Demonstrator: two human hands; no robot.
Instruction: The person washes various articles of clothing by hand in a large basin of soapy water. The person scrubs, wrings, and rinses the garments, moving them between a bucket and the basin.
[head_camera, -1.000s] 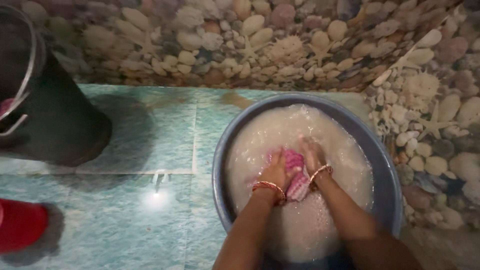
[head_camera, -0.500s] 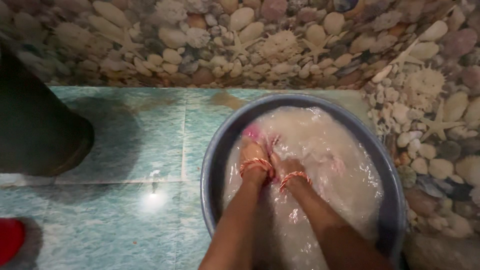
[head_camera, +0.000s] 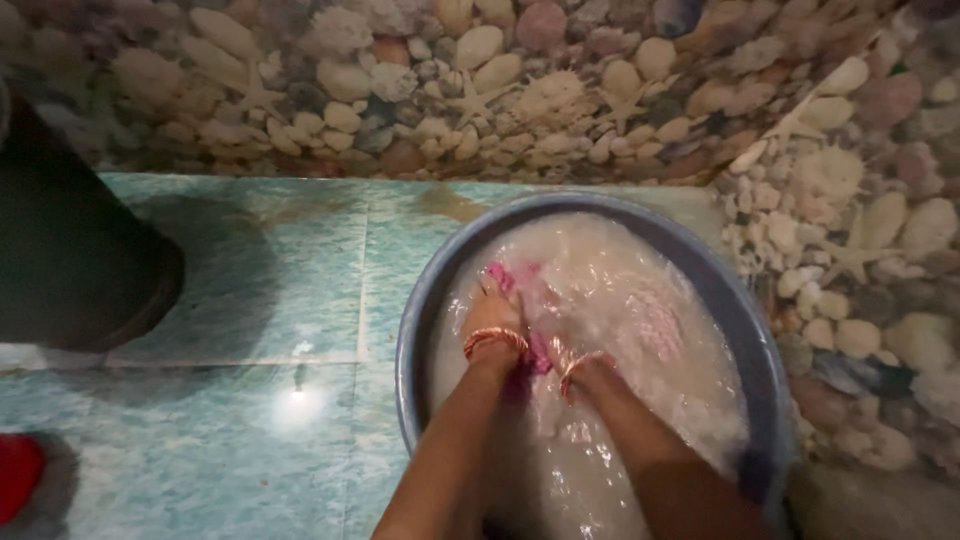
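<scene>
Pink cloth (head_camera: 520, 300), soaked and bunched, lies in the left half of a round grey-blue basin (head_camera: 420, 300) filled with cloudy, soapy water (head_camera: 640, 300). Both hands work inside the basin. The left hand (head_camera: 492, 312), its wrist ringed by a bangle (head_camera: 494, 338), presses down on the cloth with fingers curled over the fabric, apparently gripping it. The right hand (head_camera: 560, 345) sits just beside it toward the basin's centre, mostly under the foam; a second bangle (head_camera: 585, 362) shows at the wrist, but whether its fingers close on fabric cannot be told. The step in hand appears to be scrubbing the cloth by rubbing it between the hands underwater; a further stroke would call for a firm hold on both sides of the bunch. Both forearms enter from the basin's near rim and converge, wrists bent downward. The basin rests on a teal tiled floor (head_camera: 250, 300), against a wall patterned with shells and pebbles (head_camera: 500, 90). Left of the basin stands a dark bucket (head_camera: 70, 260); a red object (head_camera: 15, 475) lies nearer.
</scene>
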